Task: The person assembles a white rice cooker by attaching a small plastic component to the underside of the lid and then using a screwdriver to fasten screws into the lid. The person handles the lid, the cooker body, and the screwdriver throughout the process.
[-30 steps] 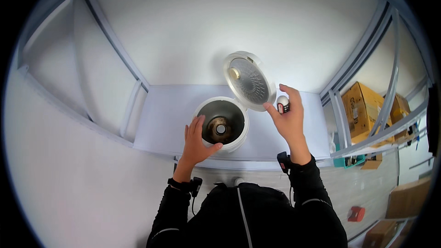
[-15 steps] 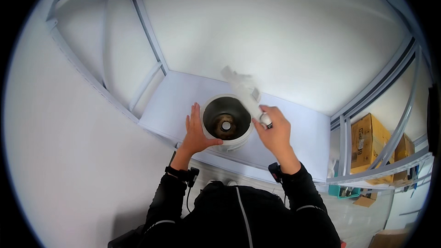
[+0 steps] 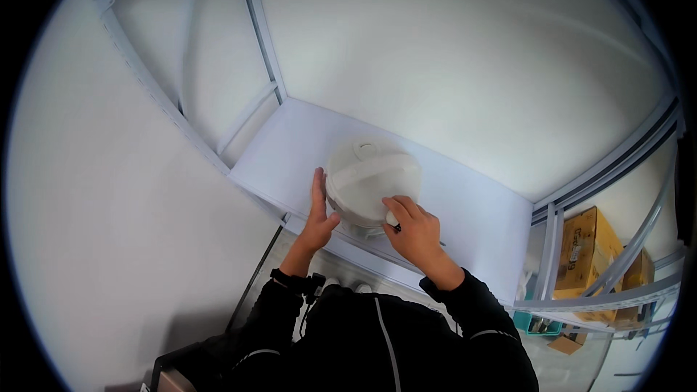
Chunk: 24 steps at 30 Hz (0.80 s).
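A white rice cooker (image 3: 350, 219) stands on a white shelf surface in front of me. Its pale round lid (image 3: 376, 180), which has a broad band across it and a small round vent, now covers the opening. The lid looks slightly blurred, and I cannot tell whether it sits fully down. My right hand (image 3: 415, 234) grips the lid's near right edge, with fingers curled over a small rounded part there. Along the cooker's left side, my left hand (image 3: 317, 219) is open with its fingers stretched out and thumb apart. The cooker's inside is hidden.
The white shelf (image 3: 475, 210) has a raised front edge and a pale wall behind it. Metal frame posts (image 3: 549, 250) stand at its sides. Yellow-brown cardboard boxes (image 3: 587, 250) and a turquoise basket (image 3: 536, 323) are at the lower right.
The lid, held up and tilted in my right hand before, has come down over the cooker's open, dark interior. My right hand has moved lower and slightly left. My left hand stays beside the cooker.
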### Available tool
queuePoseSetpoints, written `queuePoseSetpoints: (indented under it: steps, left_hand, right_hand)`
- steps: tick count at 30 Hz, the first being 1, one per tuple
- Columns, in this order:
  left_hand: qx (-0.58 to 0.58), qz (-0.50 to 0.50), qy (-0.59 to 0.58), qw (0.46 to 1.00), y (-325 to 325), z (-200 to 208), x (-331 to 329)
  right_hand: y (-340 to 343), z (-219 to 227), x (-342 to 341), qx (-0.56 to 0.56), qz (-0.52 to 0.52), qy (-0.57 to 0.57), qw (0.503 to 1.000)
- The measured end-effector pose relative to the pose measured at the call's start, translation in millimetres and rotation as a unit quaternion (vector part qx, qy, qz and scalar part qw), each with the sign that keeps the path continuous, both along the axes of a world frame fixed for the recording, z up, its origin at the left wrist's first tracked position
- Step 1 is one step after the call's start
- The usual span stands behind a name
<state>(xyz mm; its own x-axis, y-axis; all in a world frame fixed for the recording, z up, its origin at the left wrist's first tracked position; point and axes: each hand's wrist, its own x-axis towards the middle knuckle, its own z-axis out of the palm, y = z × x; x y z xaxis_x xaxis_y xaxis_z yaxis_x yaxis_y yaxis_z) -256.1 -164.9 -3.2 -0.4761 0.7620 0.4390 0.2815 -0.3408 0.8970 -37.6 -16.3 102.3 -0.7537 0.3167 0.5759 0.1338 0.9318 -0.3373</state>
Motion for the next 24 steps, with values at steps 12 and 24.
queuePoseSetpoints:
  steps: [12, 24]
  left_hand:
    - [-0.066, 0.069, -0.087, 0.992, 14, 11, 25]
    - [-0.058, 0.088, -0.079, 0.991, 17, 29, 32]
  right_hand:
    - [6, -9, 4, -0.029, 0.047, -0.043, 0.998]
    - [36, -13, 14, -0.215, -0.007, -0.055, 0.975]
